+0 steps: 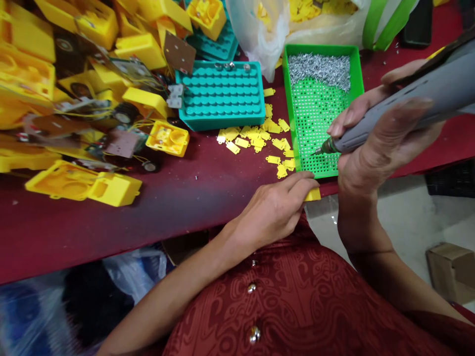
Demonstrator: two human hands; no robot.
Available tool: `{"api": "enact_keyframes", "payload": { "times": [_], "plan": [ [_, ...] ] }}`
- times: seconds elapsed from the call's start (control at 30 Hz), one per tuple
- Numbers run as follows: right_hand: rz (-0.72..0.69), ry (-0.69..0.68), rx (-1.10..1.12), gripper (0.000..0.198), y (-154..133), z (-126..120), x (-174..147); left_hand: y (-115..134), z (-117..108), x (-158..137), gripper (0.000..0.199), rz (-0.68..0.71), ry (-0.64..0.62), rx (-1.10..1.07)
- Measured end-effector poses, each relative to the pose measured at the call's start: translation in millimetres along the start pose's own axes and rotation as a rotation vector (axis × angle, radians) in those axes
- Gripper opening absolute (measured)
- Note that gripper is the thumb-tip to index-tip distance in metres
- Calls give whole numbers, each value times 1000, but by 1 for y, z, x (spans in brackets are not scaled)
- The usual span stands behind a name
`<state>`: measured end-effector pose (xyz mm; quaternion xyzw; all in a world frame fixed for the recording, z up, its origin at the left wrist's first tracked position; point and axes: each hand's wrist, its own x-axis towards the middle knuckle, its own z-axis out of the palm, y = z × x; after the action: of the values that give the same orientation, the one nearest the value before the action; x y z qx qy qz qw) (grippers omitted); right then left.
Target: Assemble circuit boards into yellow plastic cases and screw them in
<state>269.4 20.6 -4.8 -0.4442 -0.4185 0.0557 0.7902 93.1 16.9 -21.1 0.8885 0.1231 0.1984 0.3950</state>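
Note:
My right hand (389,133) is wrapped round a grey electric screwdriver (415,99), its bit angled down into a green tray (361,74). Small screws stand in rows in the tray's holes, and a heap of loose screws (315,66) lies at its far end. Whether a screw sits on the bit is too small to tell. Close to the tray's near edge, my left hand (276,207) is closed on a yellow plastic part (312,194), mostly covered by the fingers. Several small yellow tabs (256,136) are scattered left of the tray.
A teal ridged tray (222,94) stands left of the green one. Yellow plastic housings (141,52) with wires and boards are piled at the left. Behind are a plastic bag (256,34) of yellow pieces and a dark phone-like object (416,27). A cardboard box (451,272) sits below right.

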Motion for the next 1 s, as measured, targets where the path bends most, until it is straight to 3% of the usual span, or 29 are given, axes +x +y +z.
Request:
{"api": "enact_keyframes", "payload": {
  "times": [0.27,0.47,0.7,0.8,0.9,1.0],
  "plan": [
    [-28,4,18,45,4,0,0,1,2,0,37,-11,8,-6],
    [-52,-17,32,33,7,-2,-2,0,1,0,37,1,13,-12],
    [-3,12,-178,53,0,-1,-3,1,-1,1,37,4,13,-13],
    [-14,22,-160,52,1,-1,-2,5,-8,-2,35,-4,79,-81],
    [-37,40,-117,50,4,-4,0,6,-18,-11,30,-168,198,-292],
    [116,-38,-202,59,-1,-12,3,0,-25,-22,33,-450,321,-601]
  ]
}}
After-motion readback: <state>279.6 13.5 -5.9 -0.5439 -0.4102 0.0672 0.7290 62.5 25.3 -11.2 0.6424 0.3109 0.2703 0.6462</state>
